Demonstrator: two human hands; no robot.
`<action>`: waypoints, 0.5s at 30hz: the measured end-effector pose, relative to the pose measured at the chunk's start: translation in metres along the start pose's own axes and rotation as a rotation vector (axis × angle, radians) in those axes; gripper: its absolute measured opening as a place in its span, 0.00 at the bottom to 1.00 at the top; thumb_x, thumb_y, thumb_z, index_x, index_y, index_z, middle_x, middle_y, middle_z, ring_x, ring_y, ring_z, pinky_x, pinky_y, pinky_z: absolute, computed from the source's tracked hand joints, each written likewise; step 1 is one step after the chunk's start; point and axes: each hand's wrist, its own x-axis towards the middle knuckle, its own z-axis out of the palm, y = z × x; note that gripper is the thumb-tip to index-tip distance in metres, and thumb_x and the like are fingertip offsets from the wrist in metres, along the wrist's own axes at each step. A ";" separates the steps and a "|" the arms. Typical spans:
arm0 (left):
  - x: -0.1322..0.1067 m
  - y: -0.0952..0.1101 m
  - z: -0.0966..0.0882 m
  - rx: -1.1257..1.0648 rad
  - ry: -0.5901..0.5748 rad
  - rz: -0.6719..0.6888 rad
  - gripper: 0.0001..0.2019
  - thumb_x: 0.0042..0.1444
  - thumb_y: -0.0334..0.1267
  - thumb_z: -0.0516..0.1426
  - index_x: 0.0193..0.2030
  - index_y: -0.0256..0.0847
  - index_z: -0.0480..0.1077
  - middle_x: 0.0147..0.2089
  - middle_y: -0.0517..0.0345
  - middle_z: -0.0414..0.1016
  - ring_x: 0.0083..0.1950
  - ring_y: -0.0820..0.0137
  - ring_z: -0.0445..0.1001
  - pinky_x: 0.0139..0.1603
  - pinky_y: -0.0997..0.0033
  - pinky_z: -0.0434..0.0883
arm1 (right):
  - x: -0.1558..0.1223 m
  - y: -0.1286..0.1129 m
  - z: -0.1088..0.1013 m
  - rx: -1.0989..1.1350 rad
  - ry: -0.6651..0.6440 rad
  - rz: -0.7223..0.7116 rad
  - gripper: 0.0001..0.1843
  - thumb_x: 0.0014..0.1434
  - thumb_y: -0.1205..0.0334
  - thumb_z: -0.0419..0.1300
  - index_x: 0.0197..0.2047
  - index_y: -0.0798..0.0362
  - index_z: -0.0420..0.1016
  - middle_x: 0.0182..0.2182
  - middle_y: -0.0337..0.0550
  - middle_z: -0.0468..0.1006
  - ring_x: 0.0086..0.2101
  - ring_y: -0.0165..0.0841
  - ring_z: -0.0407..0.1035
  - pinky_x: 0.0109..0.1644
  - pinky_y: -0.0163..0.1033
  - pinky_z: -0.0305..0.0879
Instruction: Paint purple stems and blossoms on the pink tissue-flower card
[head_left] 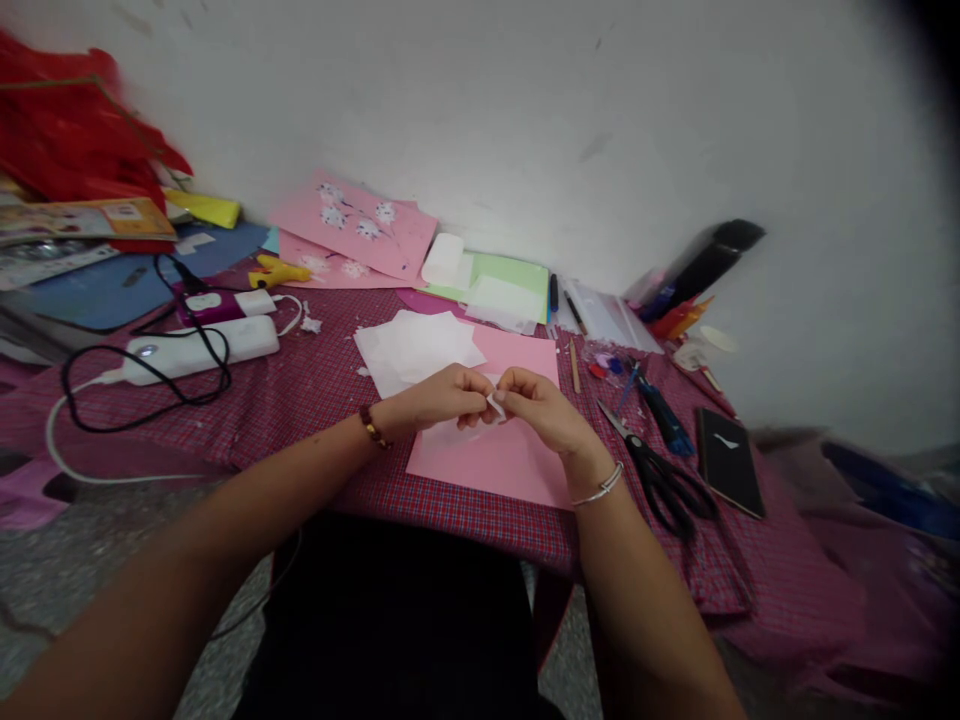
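Note:
My left hand [442, 397] and my right hand [544, 405] meet over a pink sheet of paper [501, 455] on the low table. Both pinch a small white piece of paper [495, 403] between their fingertips. Each wrist wears a bracelet. Just behind the hands lies a loose pile of white paper squares [416, 350].
Black-handled scissors [660, 475] lie right of the pink sheet, with a blue pen [666, 418] and a black phone [727, 460] beyond. A white power strip [199, 350] with black cables and a yellow glue gun [276, 270] sit at left. Pink flower cards [356, 225] lean on the wall.

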 end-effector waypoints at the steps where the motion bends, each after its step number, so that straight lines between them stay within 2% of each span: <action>1: 0.000 0.000 -0.001 -0.002 -0.008 0.004 0.09 0.43 0.30 0.52 0.27 0.33 0.73 0.20 0.61 0.68 0.20 0.79 0.62 0.22 0.78 0.59 | 0.000 0.000 0.000 0.005 0.001 -0.001 0.13 0.55 0.55 0.64 0.29 0.53 0.65 0.22 0.37 0.74 0.26 0.28 0.67 0.33 0.36 0.60; 4: -0.001 0.000 -0.003 -0.002 -0.044 0.020 0.10 0.42 0.28 0.51 0.29 0.33 0.74 0.22 0.61 0.70 0.22 0.80 0.63 0.23 0.79 0.60 | -0.001 -0.001 -0.001 0.000 0.013 -0.002 0.13 0.55 0.55 0.63 0.29 0.53 0.65 0.23 0.37 0.74 0.27 0.28 0.68 0.33 0.36 0.60; 7: -0.001 0.002 -0.004 0.017 -0.071 0.030 0.08 0.48 0.30 0.53 0.30 0.34 0.74 0.22 0.62 0.69 0.22 0.80 0.63 0.24 0.79 0.60 | -0.001 -0.002 -0.001 -0.002 0.001 0.000 0.13 0.55 0.55 0.63 0.29 0.52 0.65 0.23 0.37 0.75 0.27 0.28 0.68 0.34 0.36 0.61; 11: -0.002 0.004 -0.004 0.070 -0.065 0.031 0.10 0.55 0.34 0.52 0.29 0.34 0.74 0.21 0.62 0.68 0.21 0.80 0.63 0.24 0.79 0.60 | -0.001 -0.002 -0.001 0.014 -0.009 -0.012 0.12 0.55 0.56 0.62 0.29 0.52 0.65 0.23 0.36 0.74 0.27 0.28 0.68 0.34 0.36 0.61; 15: -0.002 0.005 -0.005 0.064 -0.056 0.031 0.09 0.52 0.30 0.52 0.29 0.35 0.74 0.21 0.62 0.67 0.22 0.79 0.63 0.24 0.79 0.61 | -0.002 -0.003 -0.001 -0.001 -0.011 -0.007 0.10 0.54 0.58 0.63 0.30 0.52 0.65 0.24 0.37 0.75 0.28 0.28 0.68 0.34 0.36 0.61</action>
